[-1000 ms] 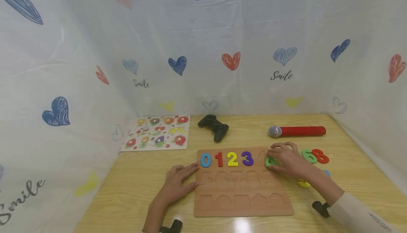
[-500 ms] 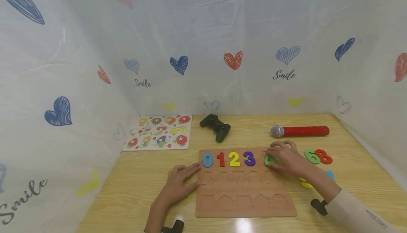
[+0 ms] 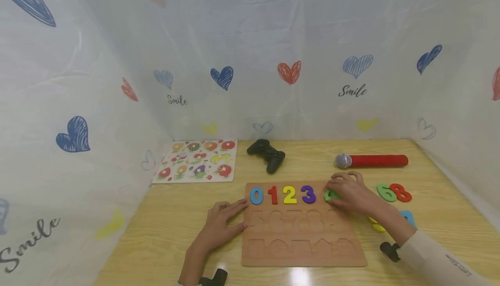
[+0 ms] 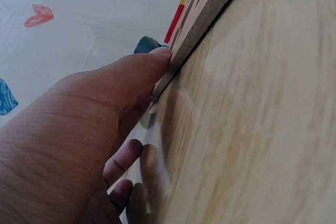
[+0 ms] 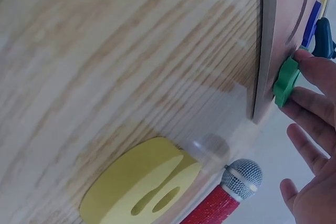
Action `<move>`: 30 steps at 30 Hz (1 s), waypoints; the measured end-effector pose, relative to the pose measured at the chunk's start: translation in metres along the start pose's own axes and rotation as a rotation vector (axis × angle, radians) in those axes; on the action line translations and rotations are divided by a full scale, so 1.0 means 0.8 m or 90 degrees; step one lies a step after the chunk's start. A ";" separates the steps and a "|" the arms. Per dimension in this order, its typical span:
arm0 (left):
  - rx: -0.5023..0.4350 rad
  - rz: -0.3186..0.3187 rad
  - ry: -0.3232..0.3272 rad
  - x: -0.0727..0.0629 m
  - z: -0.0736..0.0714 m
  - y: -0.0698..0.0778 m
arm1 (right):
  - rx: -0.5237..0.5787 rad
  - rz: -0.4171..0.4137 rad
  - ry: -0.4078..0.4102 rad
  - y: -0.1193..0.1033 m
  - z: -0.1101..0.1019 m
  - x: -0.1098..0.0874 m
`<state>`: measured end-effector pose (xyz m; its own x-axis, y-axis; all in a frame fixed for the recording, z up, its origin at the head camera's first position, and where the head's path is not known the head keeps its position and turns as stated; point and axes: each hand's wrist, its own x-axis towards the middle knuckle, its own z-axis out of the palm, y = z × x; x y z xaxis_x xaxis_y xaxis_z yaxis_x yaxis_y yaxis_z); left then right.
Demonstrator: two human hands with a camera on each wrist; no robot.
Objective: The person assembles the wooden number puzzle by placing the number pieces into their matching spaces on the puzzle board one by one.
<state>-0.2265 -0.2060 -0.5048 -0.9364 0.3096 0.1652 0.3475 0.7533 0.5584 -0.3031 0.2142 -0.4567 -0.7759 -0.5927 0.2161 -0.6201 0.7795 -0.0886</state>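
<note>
My right hand (image 3: 351, 195) pinches a green number 4 (image 5: 286, 82) between thumb and fingertips at the top right of the wooden puzzle board (image 3: 285, 234). The hand partly covers the 4 in the head view. Along the same top row lie a blue 0 (image 3: 256, 195), a red 1 (image 3: 273, 195), a yellow 2 (image 3: 290, 195) and a purple 3 (image 3: 308, 194). My left hand (image 3: 223, 225) rests at the board's left edge, thumb and forefinger touching it. Its other fingers are loosely bent in the left wrist view.
Right of the board lie a green 6 (image 3: 386, 192), a red 8 (image 3: 401, 192), a yellow piece (image 3: 378, 227) and a blue piece (image 3: 408, 216), partly behind the right forearm. Farther back are a fruit puzzle (image 3: 195, 161), a black game controller (image 3: 267, 155) and a red microphone (image 3: 379, 161).
The head view has shifted slightly, moving everything a little rightward in the picture. The right hand has shifted slightly left against the board with the green 4; the left hand stays at the edge.
</note>
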 end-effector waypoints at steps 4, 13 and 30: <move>-0.002 0.005 0.004 0.000 0.000 -0.001 | -0.002 -0.005 0.003 0.000 0.002 0.005; -0.003 0.008 -0.004 0.000 0.001 -0.002 | 0.001 -0.013 -0.002 0.002 0.005 0.012; -0.008 0.002 -0.002 0.001 0.000 -0.001 | -0.011 -0.008 0.001 0.004 0.006 0.010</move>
<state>-0.2279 -0.2064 -0.5055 -0.9350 0.3140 0.1649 0.3503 0.7451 0.5676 -0.3118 0.2111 -0.4604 -0.7675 -0.6028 0.2184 -0.6282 0.7750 -0.0688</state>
